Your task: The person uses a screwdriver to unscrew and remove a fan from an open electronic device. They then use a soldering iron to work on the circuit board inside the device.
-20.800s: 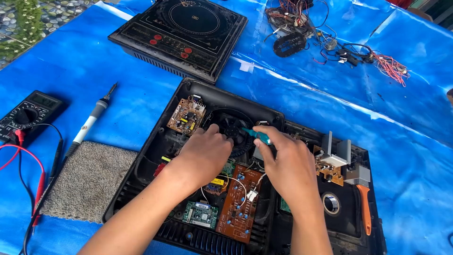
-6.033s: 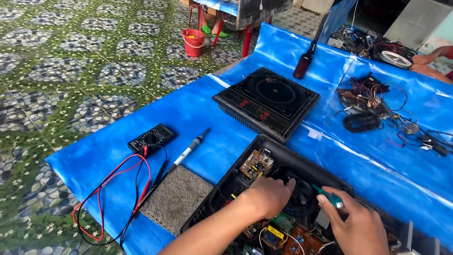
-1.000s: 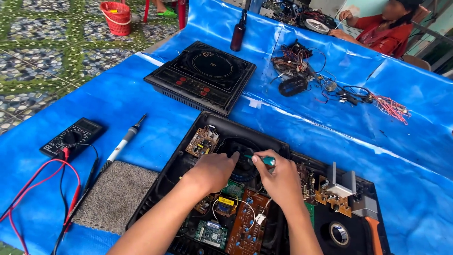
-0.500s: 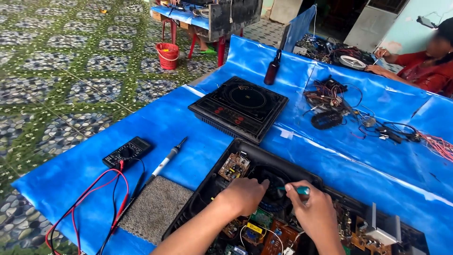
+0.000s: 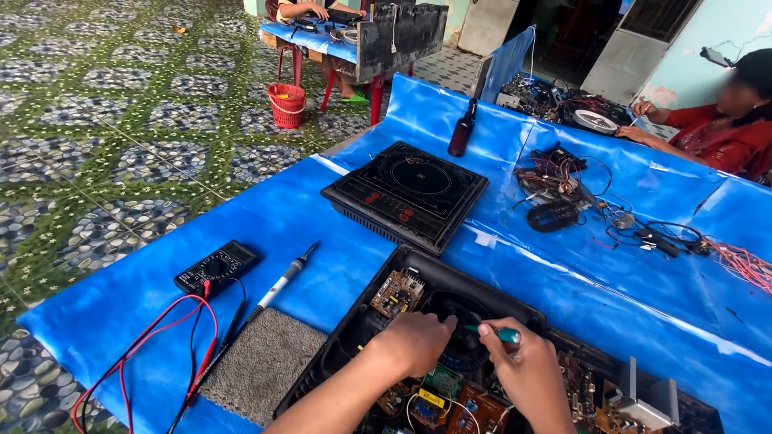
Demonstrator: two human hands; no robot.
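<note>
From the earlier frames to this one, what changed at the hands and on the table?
Only the view lifted, now taking in more floor and a seated person. Both hands stayed inside the open cooker: right hand holds the green-handled screwdriver, left hand beside the fan. Meter and soldering iron unmoved.

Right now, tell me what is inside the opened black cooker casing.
Inside the black casing lie a small brown circuit board, a dark round fan and more boards. The left hand and right hand, holding a green-handled screwdriver, cover the middle.

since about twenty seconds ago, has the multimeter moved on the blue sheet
No. The multimeter lies left of the grey mat, beside the soldering iron, as before. Only the camera view shifted.
</note>
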